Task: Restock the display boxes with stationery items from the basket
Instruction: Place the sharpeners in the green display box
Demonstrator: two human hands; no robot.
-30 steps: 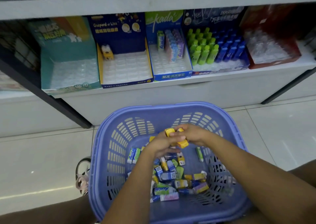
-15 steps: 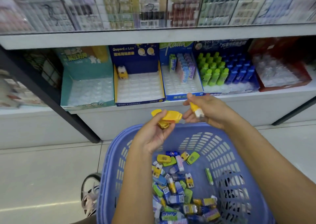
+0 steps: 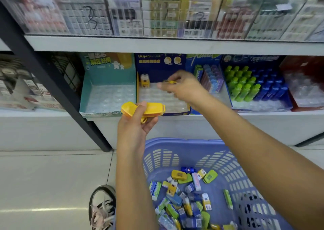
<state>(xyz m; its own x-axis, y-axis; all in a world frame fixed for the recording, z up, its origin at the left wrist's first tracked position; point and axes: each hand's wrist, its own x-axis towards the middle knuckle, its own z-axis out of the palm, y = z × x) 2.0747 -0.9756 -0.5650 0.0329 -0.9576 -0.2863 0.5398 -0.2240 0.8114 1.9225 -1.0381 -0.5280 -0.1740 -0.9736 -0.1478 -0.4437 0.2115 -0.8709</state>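
On the shelf (image 3: 263, 118) stands a navy display box (image 3: 157, 66). Over it the right hand (image 3: 182, 87) (blurred) seemingly pinches a yellow item (image 3: 171, 82); the left hand (image 3: 135, 129) grips yellow pieces (image 3: 152, 109).

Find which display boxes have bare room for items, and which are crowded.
The teal box is all bare. The navy box is bare beside its one yellow item. The bottle box is crowded, free only along its front.

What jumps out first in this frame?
The right hand, mid-frame, pinches a small yellow item over the nearly empty navy display box on the lower shelf. Just below, the left hand grips more yellow items. At the bottom, a blue basket holds mixed stationery.
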